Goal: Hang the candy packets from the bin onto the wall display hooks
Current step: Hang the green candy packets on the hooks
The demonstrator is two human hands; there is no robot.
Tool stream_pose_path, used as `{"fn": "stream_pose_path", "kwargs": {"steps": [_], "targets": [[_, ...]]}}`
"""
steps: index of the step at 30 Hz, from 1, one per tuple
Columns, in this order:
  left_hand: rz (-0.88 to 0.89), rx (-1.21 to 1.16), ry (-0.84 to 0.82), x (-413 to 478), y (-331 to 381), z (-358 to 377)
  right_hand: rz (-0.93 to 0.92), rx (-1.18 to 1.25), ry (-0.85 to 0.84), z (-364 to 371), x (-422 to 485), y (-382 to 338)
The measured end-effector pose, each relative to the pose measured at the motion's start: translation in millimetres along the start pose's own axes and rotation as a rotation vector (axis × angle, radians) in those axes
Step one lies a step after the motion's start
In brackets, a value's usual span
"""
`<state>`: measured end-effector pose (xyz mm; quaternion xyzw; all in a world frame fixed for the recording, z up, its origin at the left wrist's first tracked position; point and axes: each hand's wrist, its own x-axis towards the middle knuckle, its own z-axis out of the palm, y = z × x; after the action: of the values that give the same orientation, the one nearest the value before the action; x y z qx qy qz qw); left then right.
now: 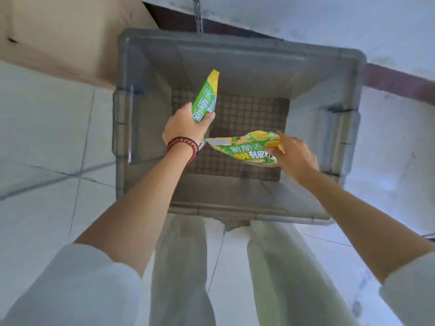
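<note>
Reaching into the grey bin, I have my left hand clamped on one candy packet, upright for hanging; my right hand pinches a second packet, probably lifted clear of the mesh floor beneath.

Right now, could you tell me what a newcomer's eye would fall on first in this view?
Two bright green and yellow candy packets stand out: the left hand holds the upper packet tilted upright, and the right hand pinches the lower packet lying flatter. Both hover over the large grey bin on the pale tiled floor, whose grid bottom otherwise looks bare. A red bead bracelet circles the left wrist.
</note>
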<state>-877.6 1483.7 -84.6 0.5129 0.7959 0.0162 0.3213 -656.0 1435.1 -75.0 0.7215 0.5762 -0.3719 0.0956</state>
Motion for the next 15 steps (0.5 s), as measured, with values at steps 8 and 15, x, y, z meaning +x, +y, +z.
{"fn": "stream_pose_path", "kwargs": {"steps": [8,15], "targets": [[0.326,0.166,0.132,-109,55,-186,-0.109,0.138,0.106,-142,-120,-49],[0.514,0.062,0.137,-198,122,-318,-0.238,0.287,0.288,-258,-224,-97]]}}
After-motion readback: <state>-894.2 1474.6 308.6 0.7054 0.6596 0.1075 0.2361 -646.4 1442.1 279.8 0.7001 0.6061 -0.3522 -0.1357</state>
